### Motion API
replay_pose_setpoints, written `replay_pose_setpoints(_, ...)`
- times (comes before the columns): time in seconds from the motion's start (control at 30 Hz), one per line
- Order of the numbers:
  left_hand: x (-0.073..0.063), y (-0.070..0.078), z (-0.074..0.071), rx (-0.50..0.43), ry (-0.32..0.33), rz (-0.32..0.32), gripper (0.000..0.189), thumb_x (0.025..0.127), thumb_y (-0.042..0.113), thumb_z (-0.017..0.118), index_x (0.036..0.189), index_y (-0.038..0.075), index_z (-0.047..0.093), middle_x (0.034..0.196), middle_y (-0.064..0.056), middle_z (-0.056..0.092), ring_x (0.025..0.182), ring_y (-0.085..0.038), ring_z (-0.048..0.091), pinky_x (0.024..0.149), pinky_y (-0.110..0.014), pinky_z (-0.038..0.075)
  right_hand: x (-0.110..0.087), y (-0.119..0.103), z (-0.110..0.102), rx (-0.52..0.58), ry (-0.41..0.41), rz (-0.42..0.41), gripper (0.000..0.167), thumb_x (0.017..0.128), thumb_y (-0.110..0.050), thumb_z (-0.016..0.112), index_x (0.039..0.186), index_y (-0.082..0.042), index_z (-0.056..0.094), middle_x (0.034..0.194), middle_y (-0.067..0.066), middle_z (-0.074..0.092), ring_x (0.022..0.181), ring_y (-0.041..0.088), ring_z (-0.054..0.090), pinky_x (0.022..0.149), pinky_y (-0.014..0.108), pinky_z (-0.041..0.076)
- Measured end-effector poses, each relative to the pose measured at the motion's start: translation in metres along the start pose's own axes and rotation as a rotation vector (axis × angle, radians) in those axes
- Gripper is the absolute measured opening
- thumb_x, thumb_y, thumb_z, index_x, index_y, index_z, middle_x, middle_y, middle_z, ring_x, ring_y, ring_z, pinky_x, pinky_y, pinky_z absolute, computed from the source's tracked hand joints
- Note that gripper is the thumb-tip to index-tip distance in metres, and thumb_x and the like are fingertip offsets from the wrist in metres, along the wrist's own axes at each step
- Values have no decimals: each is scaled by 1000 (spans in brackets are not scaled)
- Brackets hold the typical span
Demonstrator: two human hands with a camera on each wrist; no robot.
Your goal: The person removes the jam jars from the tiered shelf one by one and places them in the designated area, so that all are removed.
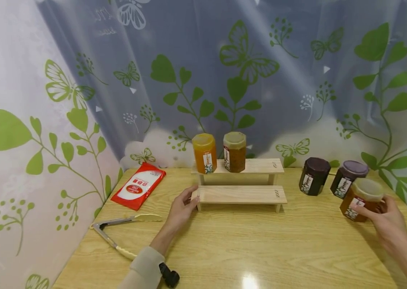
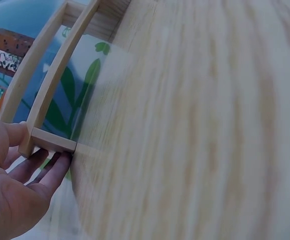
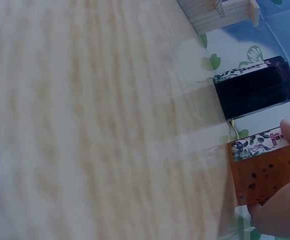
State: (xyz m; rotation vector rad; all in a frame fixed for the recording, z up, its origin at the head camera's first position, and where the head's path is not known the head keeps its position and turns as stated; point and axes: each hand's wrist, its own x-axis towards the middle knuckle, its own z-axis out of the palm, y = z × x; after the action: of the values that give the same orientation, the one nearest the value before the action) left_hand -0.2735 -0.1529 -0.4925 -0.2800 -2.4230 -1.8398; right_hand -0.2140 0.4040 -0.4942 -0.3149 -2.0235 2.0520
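A two-tier wooden display stand stands at the middle back. On its upper tier sit a jar of orange jam and a speckled amber jam jar; the lower tier holds nothing. My left hand grips the lower tier's left end, thumb at the top and fingers round the side support. Over at the right, my right hand grips another amber jam jar with dark specks, thumb across its label. Just behind that jar are two dark jam jars, one purple-topped and one black-looking.
A red and white packet lies at the back left. Nearer me, spread tongs with pale tips lie left of my left forearm. A patterned curtain borders the table at the back and sides.
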Motion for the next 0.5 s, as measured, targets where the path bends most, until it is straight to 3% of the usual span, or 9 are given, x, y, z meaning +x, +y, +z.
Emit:
replay_pose_setpoints(0.17,1,-1,0,23,6,10,45,106,12,62,150,7,55,156,-17,50,145,-37,45,117,-54,40,2,-1,-2,-80,-30,0,67,95,-12,77,135,-43,34,111,-27,46,96,-14,46,77,1,42)
replay_pose_setpoints(0.37,2,-2,0,35,14,-1,45,105,13,63,150,9,56,154,-16,53,139,-36,51,114,-52,44,0,-4,-2,-26,-32,3,58,95,-10,77,123,-45,39,106,-30,51,94,-15,49,79,2,40)
replay_pose_setpoints(0.5,2,-1,-1,37,17,1,45,105,12,63,149,8,57,153,-16,54,138,-37,52,113,-52,45,-3,-12,-1,16,-15,-24,57,96,-9,75,133,-41,47,111,-29,53,100,-12,48,84,5,37)
